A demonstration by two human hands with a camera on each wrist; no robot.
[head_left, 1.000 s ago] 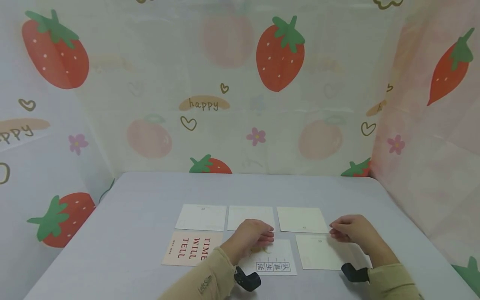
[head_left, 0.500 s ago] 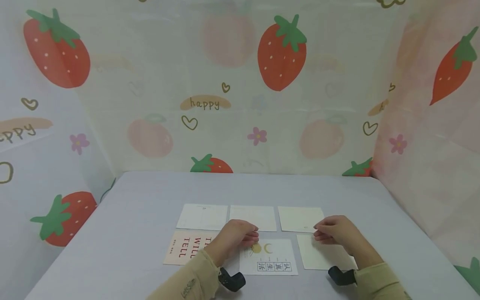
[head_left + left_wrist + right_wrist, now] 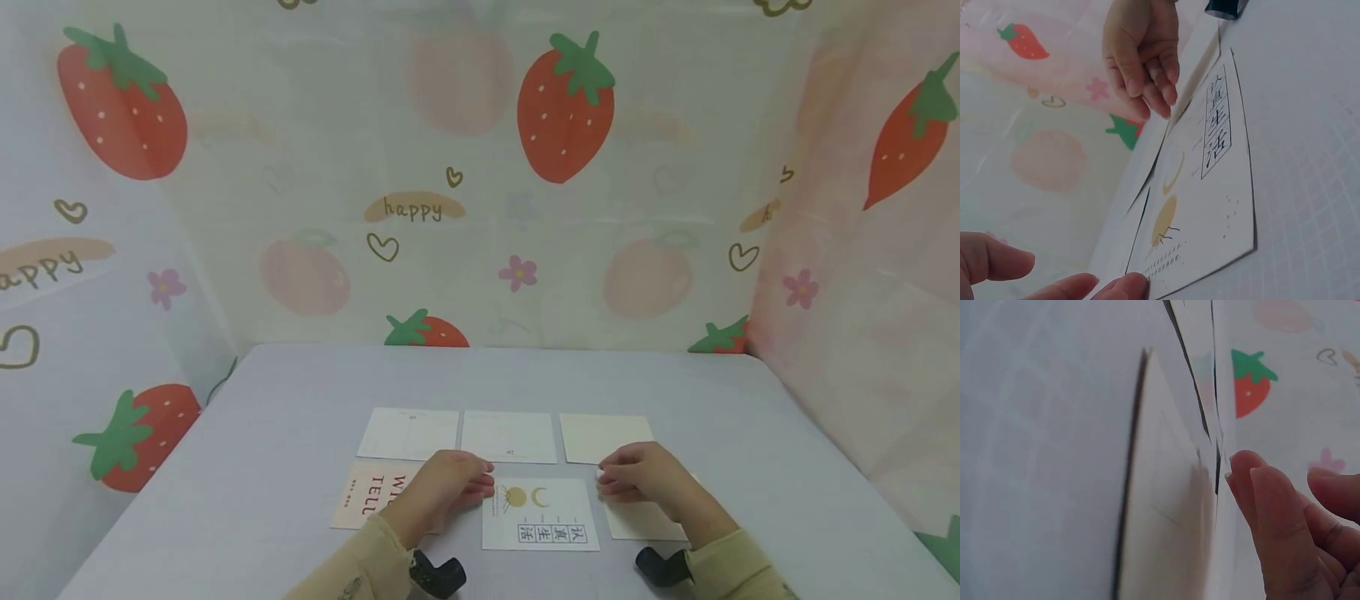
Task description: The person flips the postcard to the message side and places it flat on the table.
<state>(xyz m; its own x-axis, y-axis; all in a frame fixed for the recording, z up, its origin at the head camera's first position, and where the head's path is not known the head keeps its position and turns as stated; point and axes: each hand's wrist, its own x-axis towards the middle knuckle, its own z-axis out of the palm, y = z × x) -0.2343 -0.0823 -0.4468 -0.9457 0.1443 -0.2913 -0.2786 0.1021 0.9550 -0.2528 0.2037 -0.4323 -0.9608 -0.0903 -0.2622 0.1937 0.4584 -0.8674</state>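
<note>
My left hand point(image 3: 447, 490) hovers at the left edge of a white card point(image 3: 555, 512) printed with a sun, a moon and boxed Chinese characters. In the left wrist view its fingertips point(image 3: 1127, 287) overlap that card's edge, with the thumb apart and nothing between them. My right hand point(image 3: 651, 482) is above a cream blank card point(image 3: 648, 525) and partly hides it. Its loosely bent fingers point(image 3: 1279, 519) hold nothing in the right wrist view. A pink card point(image 3: 367, 496) with red lettering lies partly behind the left hand and forearm.
Along the back row lie two white cards, the left card point(image 3: 408, 433) and the middle card point(image 3: 510, 436), plus a cream card point(image 3: 606, 433) on the right. All rest on a white-covered table point(image 3: 315, 383). A strawberry-print curtain point(image 3: 480, 167) encloses the back and sides.
Both hands have moved left. The left hand has uncovered the sun and moon drawing and now covers part of the pink card; the right has come over the cream card.
</note>
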